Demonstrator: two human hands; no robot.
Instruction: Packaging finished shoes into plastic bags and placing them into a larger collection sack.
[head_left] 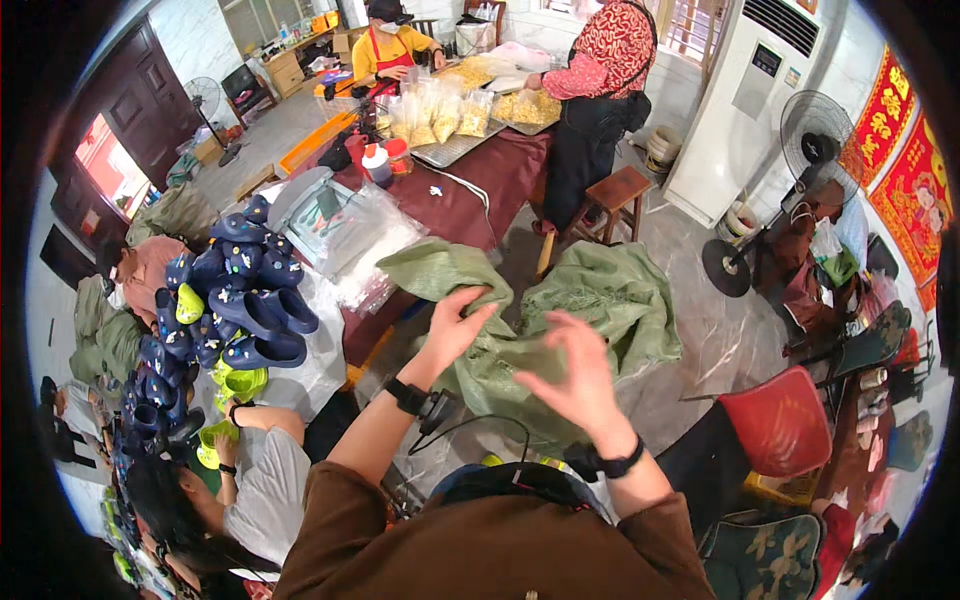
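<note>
Far left: a heap of dark blue clogs point(240, 300) with a few lime green ones point(240, 382), piled to the edge of a sheet of clear plastic point(310, 370) and spilling down toward the picture's rim. Below the heap, a seated person in a white top point(265, 495), one arm reaching toward the green pairs, crowding the lower left.

Next over, the left hand point(455, 325), wrist in a black strap, fingers curled into the near edge of a big green woven sack point(560, 320), pinching a fold of it. Sack slumped across the floor in front, its top flap draped over the corner of a maroon-covered table point(470, 185). Right hand point(570, 375) raised just above the sack's lower edge, fingers spread and blurred; probably not touching the cloth, hard to be sure.

Past the sack, a stretch of bare grey floor point(700, 330), the only real open room, bounded by a wooden stool point(612, 195) behind, a black standing fan point(810, 160) further right and a red plastic chair point(780, 420) close by the right elbow.

Far right: cluttered goods against red wall hangings point(900, 160).
</note>
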